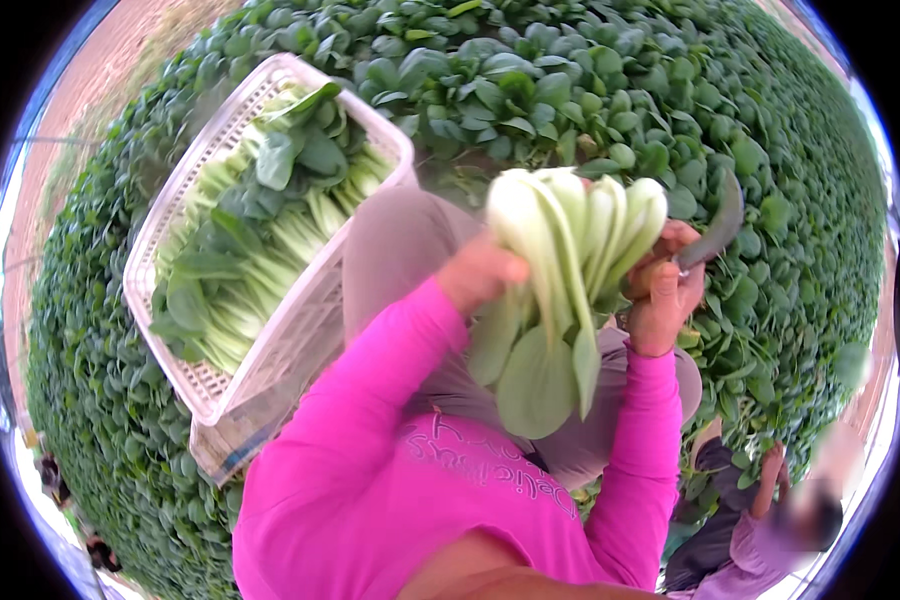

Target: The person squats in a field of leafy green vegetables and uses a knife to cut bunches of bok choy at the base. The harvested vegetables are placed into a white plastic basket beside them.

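Observation:
My left hand (pixel 482 271) is closed around the left side of a bunch of bok choy (pixel 562 240), whose pale bases point up and whose green leaves hang down over my lap. At the bunch's right side is my right hand (pixel 661 281), closed on a sickle-like knife with a curved dark blade (pixel 722 221) that points up and to the right. The knife's handle is mostly hidden in the fingers. Whether the right fingers also grip the bunch, I cannot tell. To the left, a white plastic crate (pixel 270 375) holds many heads of bok choy (pixel 247 225).
Leafy bok choy plants (pixel 510 82) grow densely all around. The crate rests on another container (pixel 232 442) beside my bent knee (pixel 390 240). A co-worker in a purple top (pixel 750 555) is low at the bottom right, among the plants. Bare soil (pixel 82 97) shows at the far left.

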Available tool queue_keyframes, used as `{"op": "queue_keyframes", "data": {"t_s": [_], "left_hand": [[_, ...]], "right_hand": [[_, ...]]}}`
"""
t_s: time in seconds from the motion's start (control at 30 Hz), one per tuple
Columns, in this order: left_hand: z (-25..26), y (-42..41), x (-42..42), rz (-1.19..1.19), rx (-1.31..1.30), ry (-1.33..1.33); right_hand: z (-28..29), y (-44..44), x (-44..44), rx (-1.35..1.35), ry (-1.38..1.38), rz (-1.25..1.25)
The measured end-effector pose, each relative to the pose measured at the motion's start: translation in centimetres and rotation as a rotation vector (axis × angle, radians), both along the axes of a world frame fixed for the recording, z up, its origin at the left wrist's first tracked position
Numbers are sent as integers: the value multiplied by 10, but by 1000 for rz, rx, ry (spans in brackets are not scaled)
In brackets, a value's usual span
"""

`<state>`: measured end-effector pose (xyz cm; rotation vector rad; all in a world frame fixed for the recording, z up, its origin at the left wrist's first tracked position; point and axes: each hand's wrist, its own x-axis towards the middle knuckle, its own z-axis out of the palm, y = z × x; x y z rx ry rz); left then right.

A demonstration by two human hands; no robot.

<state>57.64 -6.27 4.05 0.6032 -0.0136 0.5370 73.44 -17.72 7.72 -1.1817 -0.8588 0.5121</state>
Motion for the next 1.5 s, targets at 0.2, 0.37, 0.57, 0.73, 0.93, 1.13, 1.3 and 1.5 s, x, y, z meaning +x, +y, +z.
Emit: {"op": "queue_keyframes", "data": {"t_s": [0.2,0.37,0.57,0.73,0.93,1.13,1.3,1.5], "left_hand": [[17,-9,-4,-1,73,-164],[25,-6,-18,224,208,14],[63,21,-70,589,-5,210],[90,84,-158,1072,55,394],[42,163,-276,1172,-17,992],[-71,203,-259,841,446,2206],[-75,211,-237,803,448,2267],[-73,209,-280,927,792,1678]], "right_hand": [[-16,26,-26,17,-58,-131],[-9,38,-37,-43,-117,-144],[8,41,-37,-168,-64,-101],[18,25,-13,-187,-15,-200],[22,7,12,-154,-31,-312],[30,-6,27,-142,-13,-434],[32,-50,66,-124,-8,-652],[-26,-129,99,-367,51,-983]]}}
